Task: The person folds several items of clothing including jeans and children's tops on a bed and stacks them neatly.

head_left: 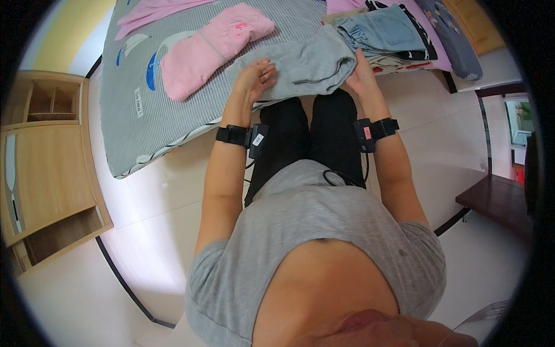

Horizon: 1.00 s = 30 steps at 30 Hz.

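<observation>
A folded light-grey sweat garment (300,68), apparently trousers, lies at the near edge of the bed between my two hands. My left hand (256,80) rests at its left end, palm turned inward, fingers loosely bent and apart over the cloth. At the other end my right hand (362,76) lies along the open, layered edge with its fingers stretched out; part of it is hidden by the cloth. Beyond my left hand, a folded pink garment (202,61) with a small embroidered figure lies on the sheet.
The bed (130,121) has a striped grey sheet. A folded-clothes pile topped with blue denim (387,32) stands right of the grey garment. Another pink cloth (156,14) lies at the far left. A wooden cabinet (52,173) stands left, a dark bench (497,202) right.
</observation>
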{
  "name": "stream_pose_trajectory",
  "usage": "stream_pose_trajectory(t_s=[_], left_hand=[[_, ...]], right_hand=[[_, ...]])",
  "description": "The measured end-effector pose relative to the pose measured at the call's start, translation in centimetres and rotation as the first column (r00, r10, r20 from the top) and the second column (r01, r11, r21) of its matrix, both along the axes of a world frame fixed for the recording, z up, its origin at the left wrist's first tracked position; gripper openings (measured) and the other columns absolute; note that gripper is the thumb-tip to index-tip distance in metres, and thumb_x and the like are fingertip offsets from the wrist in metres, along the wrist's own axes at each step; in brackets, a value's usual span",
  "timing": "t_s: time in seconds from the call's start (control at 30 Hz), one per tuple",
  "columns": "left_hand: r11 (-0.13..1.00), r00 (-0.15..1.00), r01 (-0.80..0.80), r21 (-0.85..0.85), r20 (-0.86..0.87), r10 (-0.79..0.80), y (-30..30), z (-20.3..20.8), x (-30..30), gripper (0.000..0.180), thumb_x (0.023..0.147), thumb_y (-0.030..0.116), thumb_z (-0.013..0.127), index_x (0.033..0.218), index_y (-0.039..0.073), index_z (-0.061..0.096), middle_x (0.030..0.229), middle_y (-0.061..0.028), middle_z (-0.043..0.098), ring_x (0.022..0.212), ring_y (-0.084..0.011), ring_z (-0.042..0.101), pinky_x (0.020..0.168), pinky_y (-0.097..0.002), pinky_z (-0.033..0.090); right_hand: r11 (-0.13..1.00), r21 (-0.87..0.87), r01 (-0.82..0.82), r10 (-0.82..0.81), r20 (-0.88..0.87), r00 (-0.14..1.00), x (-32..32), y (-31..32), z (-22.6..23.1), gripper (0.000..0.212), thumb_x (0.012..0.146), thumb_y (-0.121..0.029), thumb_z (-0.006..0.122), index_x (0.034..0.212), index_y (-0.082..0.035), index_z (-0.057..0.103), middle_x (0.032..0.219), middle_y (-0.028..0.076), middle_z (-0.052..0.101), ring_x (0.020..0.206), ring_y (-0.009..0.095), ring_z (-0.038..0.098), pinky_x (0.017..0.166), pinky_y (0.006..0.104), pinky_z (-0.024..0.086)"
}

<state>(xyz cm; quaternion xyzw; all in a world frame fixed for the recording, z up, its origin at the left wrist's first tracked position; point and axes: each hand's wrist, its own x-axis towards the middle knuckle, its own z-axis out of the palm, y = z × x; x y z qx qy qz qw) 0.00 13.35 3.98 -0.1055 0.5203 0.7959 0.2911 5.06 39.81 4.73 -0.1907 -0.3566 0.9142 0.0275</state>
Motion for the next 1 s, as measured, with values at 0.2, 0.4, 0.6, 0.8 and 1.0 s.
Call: stream_pose_trajectory(t_s=[0.2, 0.4, 0.6, 0.8, 1.0], left_hand=[[0.998, 0.998, 0.06, -0.005, 0.012, -0.06, 1.9, 0.1, 0.7, 0.033, 0.085, 0.017, 0.049, 0.116, 0.009, 0.046, 0.097, -0.0044, 0.051, 0.091, -0.0174, 0.048, 0.079, -0.0411, 0.041], [0.987, 0.988, 0.144, -0.066, -0.053, -0.147, 3.2, 0.5, 1.4, 0.031, 0.086, 0.016, 0.047, 0.115, 0.008, 0.05, 0.116, -0.007, 0.045, 0.11, -0.0219, 0.036, 0.092, -0.0462, 0.029], [0.983, 0.984, 0.146, -0.108, -0.089, -0.155, 4.5, 0.4, 1.7, 0.032, 0.087, 0.017, 0.046, 0.115, 0.005, 0.049, 0.117, -0.0074, 0.045, 0.107, -0.0198, 0.039, 0.09, -0.0392, 0.034], [0.98, 0.97, 0.161, -0.114, -0.164, -0.178, 7.1, -0.8, 1.2, 0.034, 0.086, 0.014, 0.045, 0.117, 0.0, 0.047, 0.122, -0.0091, 0.043, 0.109, -0.0202, 0.039, 0.09, -0.0353, 0.034], [0.95, 0.852, 0.095, -0.297, -0.469, -0.231, 5.9, -2.5, 0.6, 0.038, 0.087, 0.018, 0.045, 0.12, -0.001, 0.044, 0.122, -0.0107, 0.043, 0.104, -0.0216, 0.044, 0.089, -0.033, 0.034]], right_hand=[[0.675, 0.732, -0.098, 0.145, -0.001, 0.989, 0.9, 2.3, 1.4, 0.05, 0.079, -0.021, 0.054, 0.123, -0.005, 0.038, 0.116, 0.012, 0.046, 0.098, 0.024, 0.049, 0.083, 0.0355, 0.04], [-0.442, 0.887, -0.134, 0.067, 0.182, 0.981, 1.3, 0.9, 1.8, 0.056, 0.069, -0.007, 0.052, 0.123, -0.018, 0.044, 0.118, 0.015, 0.044, 0.097, 0.031, 0.05, 0.077, 0.0396, 0.043], [-0.032, 0.993, 0.11, -0.06, -0.112, 0.992, 0.1, 2.3, -0.4, 0.04, 0.074, -0.011, 0.048, 0.115, -0.012, 0.052, 0.105, 0.019, 0.054, 0.092, 0.034, 0.052, 0.077, 0.0416, 0.042], [0.507, 0.845, 0.169, -0.162, -0.099, 0.982, -1.2, 4.7, -4.1, 0.03, 0.081, -0.01, 0.049, 0.109, 0.0, 0.054, 0.091, 0.008, 0.059, 0.073, 0.013, 0.056, 0.056, 0.0234, 0.044], [0.521, 0.829, 0.203, -0.1, -0.176, 0.979, -0.3, 2.0, -1.5, 0.032, 0.079, -0.01, 0.052, 0.109, 0.001, 0.054, 0.089, 0.007, 0.059, 0.074, 0.013, 0.055, 0.061, 0.0236, 0.043]])
